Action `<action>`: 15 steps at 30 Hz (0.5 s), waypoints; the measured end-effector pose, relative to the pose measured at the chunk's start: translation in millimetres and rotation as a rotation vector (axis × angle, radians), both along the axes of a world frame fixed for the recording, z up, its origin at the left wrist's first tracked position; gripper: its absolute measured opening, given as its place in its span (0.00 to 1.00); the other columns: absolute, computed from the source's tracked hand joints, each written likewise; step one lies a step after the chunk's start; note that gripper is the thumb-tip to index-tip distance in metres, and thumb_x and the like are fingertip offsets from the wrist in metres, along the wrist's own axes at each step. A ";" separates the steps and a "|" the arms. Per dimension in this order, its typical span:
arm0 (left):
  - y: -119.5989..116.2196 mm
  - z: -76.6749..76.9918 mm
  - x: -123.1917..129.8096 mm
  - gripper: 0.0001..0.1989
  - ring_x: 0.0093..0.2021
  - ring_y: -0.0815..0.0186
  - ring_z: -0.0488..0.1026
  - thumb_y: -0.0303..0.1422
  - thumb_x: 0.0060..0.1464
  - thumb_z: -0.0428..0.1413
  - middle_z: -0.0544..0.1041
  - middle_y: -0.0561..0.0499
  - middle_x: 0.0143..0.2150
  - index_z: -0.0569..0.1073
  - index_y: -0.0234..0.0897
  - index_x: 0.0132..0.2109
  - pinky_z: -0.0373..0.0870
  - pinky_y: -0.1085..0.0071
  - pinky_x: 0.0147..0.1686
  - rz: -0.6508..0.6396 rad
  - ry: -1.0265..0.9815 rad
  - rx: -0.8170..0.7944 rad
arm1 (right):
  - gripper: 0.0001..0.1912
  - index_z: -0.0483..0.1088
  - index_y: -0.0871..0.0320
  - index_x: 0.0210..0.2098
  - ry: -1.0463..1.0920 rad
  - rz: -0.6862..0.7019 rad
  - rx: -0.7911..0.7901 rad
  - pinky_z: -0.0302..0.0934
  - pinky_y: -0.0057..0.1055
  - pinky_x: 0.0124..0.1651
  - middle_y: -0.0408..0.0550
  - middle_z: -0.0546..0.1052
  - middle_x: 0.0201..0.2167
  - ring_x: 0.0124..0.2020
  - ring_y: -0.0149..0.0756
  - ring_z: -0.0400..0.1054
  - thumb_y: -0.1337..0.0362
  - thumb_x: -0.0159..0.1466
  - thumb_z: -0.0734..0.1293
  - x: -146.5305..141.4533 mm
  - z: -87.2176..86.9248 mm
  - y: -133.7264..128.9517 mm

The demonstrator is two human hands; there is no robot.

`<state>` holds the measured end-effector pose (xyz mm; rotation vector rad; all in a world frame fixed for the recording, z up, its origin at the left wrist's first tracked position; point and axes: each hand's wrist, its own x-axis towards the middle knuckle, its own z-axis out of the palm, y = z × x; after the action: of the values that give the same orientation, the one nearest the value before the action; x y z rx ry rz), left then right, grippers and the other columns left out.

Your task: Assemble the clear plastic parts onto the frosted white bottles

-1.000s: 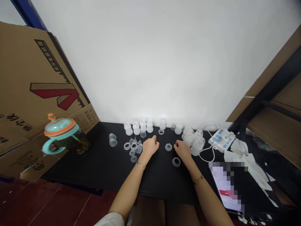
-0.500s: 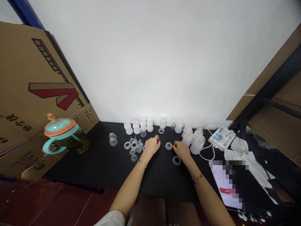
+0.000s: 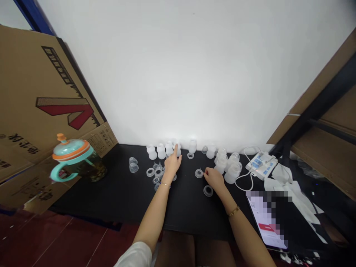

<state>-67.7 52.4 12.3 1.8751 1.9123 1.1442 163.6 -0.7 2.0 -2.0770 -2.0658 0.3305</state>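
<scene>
My left hand (image 3: 172, 165) reaches over the black tabletop (image 3: 191, 207), its index finger stretched out and touching or just short of a frosted bottle (image 3: 177, 150) in the back row. Nothing shows in its grip. Beneath it lie several transparent rings and small parts (image 3: 157, 174). My right hand (image 3: 214, 178) rests low on the table with loosely curled fingers, right next to a translucent ring (image 3: 198, 173). A dark-centred ring (image 3: 208, 191) sits just below it. More frosted bottles (image 3: 226, 165) stand to its upper right.
A cup with a teal handle and orange-banded lid (image 3: 71, 152) stands at the left against cardboard (image 3: 41, 74). Two transparent cups (image 3: 133, 165) stand nearby. At the right are a white corded device (image 3: 261, 165), white sheeting (image 3: 292, 185) and a pixelated tablet (image 3: 267, 218).
My left hand has moved forward from the middle of the table to the back row, with its index finger now stretched out. My right hand has barely moved.
</scene>
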 end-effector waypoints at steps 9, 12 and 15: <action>-0.8 -0.7 0.2 0.14 0.33 0.58 0.75 0.36 0.68 0.50 0.79 0.44 0.35 0.76 0.38 0.53 0.60 0.69 0.34 -0.023 0.115 0.112 | 0.09 0.73 0.56 0.33 0.013 -0.008 -0.020 0.45 0.30 0.31 0.47 0.78 0.34 0.37 0.36 0.71 0.63 0.69 0.65 -0.6 2.3 -0.6; -6.2 3.3 1.1 0.12 0.32 0.61 0.72 0.39 0.67 0.52 0.77 0.47 0.32 0.77 0.39 0.48 0.59 0.69 0.33 -0.081 -0.001 0.186 | 0.09 0.73 0.56 0.33 0.015 -0.006 -0.008 0.45 0.30 0.31 0.47 0.78 0.34 0.37 0.37 0.71 0.62 0.69 0.65 -0.5 2.4 -0.8; -12.5 9.5 1.0 0.10 0.30 0.65 0.69 0.41 0.63 0.57 0.74 0.51 0.31 0.78 0.40 0.42 0.61 0.70 0.33 -0.132 -0.219 0.244 | 0.09 0.74 0.55 0.33 0.032 0.005 0.015 0.45 0.30 0.31 0.47 0.79 0.34 0.37 0.37 0.70 0.62 0.69 0.65 -0.6 1.1 -0.8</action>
<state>-66.8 39.9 21.8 1.8685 1.5681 1.5253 163.0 -1.6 3.1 -2.0455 -2.0492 0.3454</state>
